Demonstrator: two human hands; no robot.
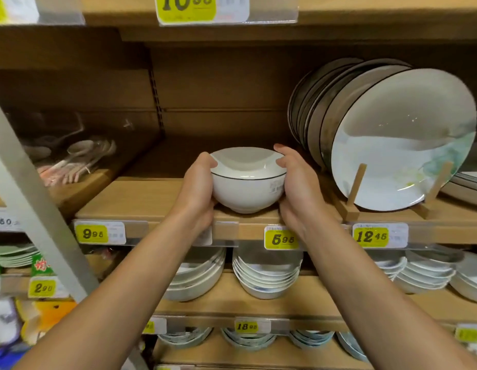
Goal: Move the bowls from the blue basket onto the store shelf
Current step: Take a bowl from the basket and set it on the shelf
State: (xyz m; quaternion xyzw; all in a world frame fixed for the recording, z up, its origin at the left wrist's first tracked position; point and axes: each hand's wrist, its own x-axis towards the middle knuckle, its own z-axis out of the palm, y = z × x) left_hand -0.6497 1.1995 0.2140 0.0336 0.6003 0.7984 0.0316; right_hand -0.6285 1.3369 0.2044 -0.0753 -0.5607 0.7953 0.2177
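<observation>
Now I have the white bowl point(246, 188) clamped between both grips: the left grip point(198, 190) curls round its left wall with the thumb over the dark-lined rim, and the right grip point(298, 188) mirrors it on the right wall. Neither is nearer; the bowl sits dead centre between them, mouth up, and being round it has no long axis to line up. Its foot is at the front edge of the wooden shelf point(141, 198), right above the 5.98 price tag point(281, 239); whether it rests on the board or hangs just over it I cannot tell. What the coming move turns on, I judge, is the bare board straight behind the bowl, away from me, so the push goes forward and level. The risk is to the right: the upright plates point(402, 140) in their wooden rack point(356, 182) stand just beside my right knuckles, so I would keep the bowl from drifting that way. The blue basket is out of view, so I cannot say how many bowls remain
</observation>
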